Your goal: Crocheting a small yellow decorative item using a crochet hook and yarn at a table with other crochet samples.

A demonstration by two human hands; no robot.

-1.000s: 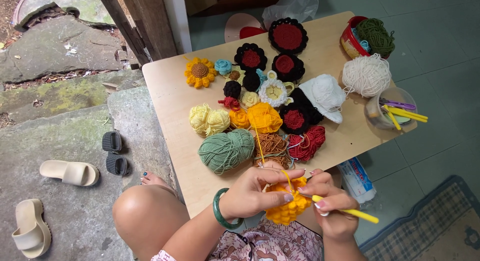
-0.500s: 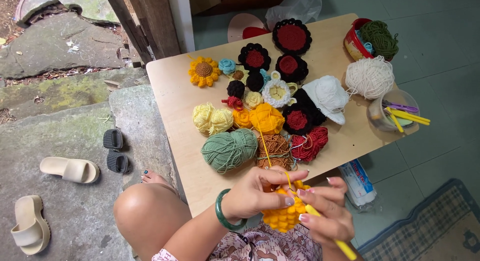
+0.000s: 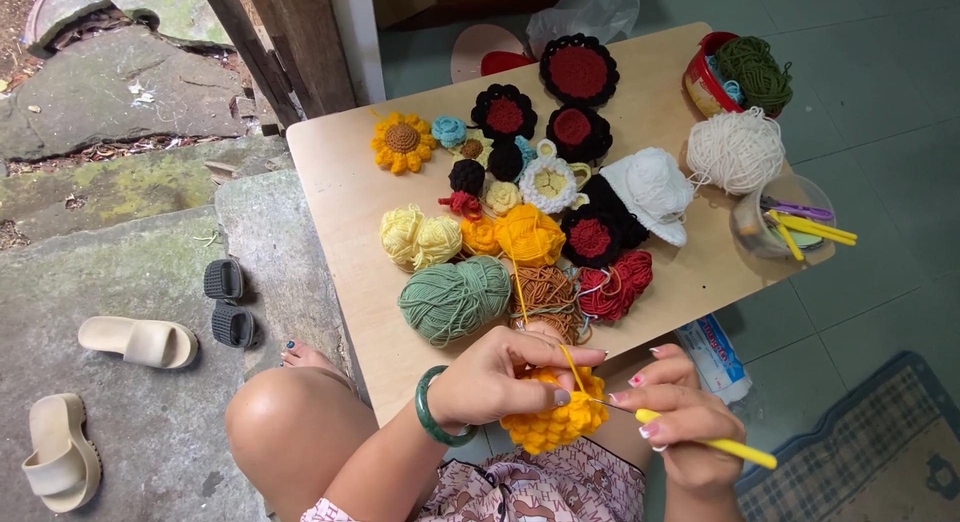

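The left hand point(image 3: 495, 382) pinches the orange crochet piece point(image 3: 555, 422) over the lap while the right hand point(image 3: 680, 422) grips a yellow hook point(image 3: 705, 444) at its edge; keeping the strand point(image 3: 520, 292) taut should help, with yarn balls point(image 3: 455, 299) crowding the near table edge point(image 3: 375, 362).

Yellow hook point(image 3: 705, 442) lower, flatter, away from table.
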